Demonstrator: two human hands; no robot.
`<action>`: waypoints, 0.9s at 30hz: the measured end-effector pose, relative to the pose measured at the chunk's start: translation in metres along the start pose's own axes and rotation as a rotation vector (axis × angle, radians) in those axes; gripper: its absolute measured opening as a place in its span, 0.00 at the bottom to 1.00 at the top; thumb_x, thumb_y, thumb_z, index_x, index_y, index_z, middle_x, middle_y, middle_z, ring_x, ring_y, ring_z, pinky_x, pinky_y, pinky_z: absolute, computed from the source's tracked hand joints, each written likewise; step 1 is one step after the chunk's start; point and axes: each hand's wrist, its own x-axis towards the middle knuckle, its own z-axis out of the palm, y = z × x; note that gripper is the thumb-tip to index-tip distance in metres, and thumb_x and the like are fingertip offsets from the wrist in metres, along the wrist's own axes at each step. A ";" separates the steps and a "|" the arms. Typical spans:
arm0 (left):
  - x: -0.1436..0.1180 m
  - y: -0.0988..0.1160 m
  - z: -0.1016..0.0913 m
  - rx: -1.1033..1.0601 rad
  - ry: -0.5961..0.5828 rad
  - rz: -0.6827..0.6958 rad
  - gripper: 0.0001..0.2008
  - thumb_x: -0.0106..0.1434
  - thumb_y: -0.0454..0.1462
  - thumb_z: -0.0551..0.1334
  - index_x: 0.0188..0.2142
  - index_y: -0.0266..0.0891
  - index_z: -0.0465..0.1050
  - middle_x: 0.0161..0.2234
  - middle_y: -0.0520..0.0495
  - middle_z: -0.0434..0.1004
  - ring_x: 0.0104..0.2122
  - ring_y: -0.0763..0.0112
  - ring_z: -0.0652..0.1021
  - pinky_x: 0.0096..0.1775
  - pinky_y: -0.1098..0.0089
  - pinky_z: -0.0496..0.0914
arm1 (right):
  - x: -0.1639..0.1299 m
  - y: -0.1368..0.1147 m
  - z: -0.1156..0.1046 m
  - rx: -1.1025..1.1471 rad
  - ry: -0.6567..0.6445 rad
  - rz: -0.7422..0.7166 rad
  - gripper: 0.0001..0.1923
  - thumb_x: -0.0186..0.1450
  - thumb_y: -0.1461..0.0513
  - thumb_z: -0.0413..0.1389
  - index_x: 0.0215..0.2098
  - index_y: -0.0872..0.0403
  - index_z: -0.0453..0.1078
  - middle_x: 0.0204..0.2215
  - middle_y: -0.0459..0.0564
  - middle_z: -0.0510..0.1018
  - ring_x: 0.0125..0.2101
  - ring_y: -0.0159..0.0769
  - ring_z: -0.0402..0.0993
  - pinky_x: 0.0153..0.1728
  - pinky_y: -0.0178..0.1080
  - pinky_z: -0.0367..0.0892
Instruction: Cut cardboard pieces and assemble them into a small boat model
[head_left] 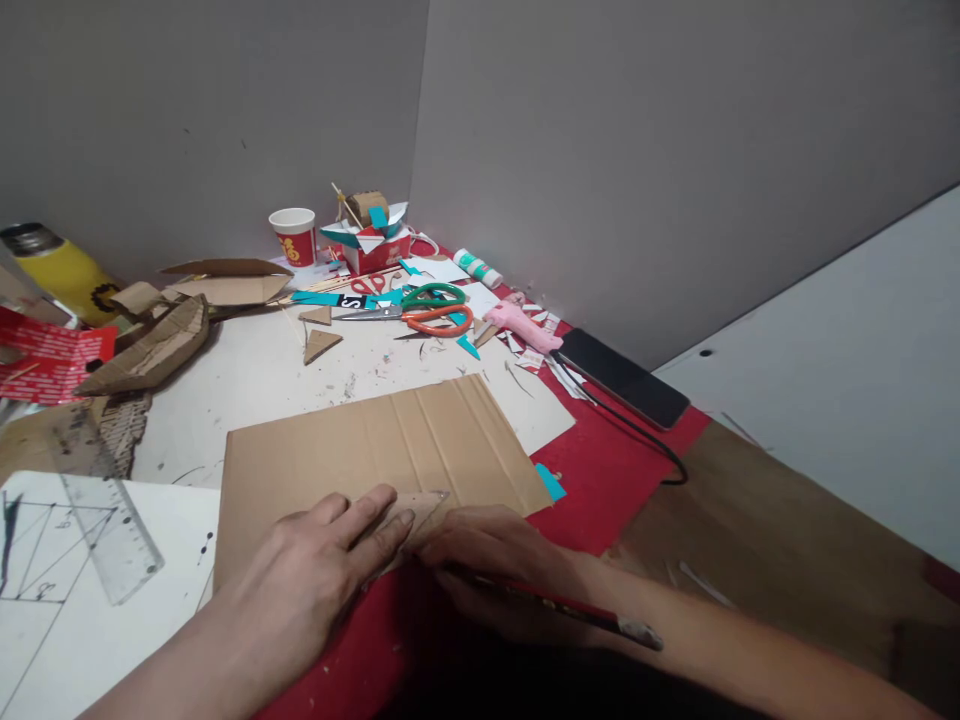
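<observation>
A brown cardboard sheet (pixel 315 450) lies in front of me at the table's near side. My left hand (pixel 322 560) rests on it with fingers stretched out, pressing down a small cut piece of cardboard (pixel 421 502) near the sheet's front edge. Closed around a red-and-black pencil (pixel 559 603), my right hand (pixel 499 555) is beside that small piece. The pencil's back end points toward my right forearm, and its tip is hidden under the fingers.
Scissors (pixel 439 308), a pink glue gun (pixel 525 327) with a black cable and a phone (pixel 626 375) lie beyond the sheet. Cardboard boat shapes (pixel 154 355), a clear ruler (pixel 112 535) on a drawing and a yellow bottle (pixel 64 270) stand left. A paper cup (pixel 293 238) is at the back.
</observation>
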 end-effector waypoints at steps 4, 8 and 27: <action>-0.001 0.000 0.003 -0.010 0.013 -0.015 0.27 0.66 0.28 0.50 0.63 0.45 0.60 0.61 0.41 0.67 0.40 0.62 0.76 0.36 0.63 0.76 | -0.003 0.003 0.002 -0.028 0.025 -0.021 0.11 0.64 0.69 0.49 0.42 0.50 0.61 0.31 0.50 0.78 0.30 0.34 0.76 0.30 0.34 0.71; -0.002 0.000 0.004 -0.009 0.021 -0.004 0.28 0.64 0.28 0.51 0.63 0.45 0.61 0.61 0.41 0.68 0.40 0.62 0.76 0.35 0.64 0.76 | -0.006 0.004 0.005 -0.037 0.046 -0.027 0.12 0.63 0.69 0.50 0.44 0.50 0.61 0.33 0.52 0.79 0.31 0.36 0.77 0.30 0.35 0.72; 0.002 0.004 -0.004 0.053 -0.088 -0.011 0.29 0.62 0.25 0.54 0.62 0.43 0.62 0.61 0.40 0.67 0.38 0.60 0.77 0.33 0.62 0.77 | -0.010 0.005 0.001 -0.208 0.125 0.026 0.08 0.65 0.69 0.48 0.41 0.53 0.63 0.28 0.46 0.75 0.25 0.29 0.70 0.25 0.31 0.64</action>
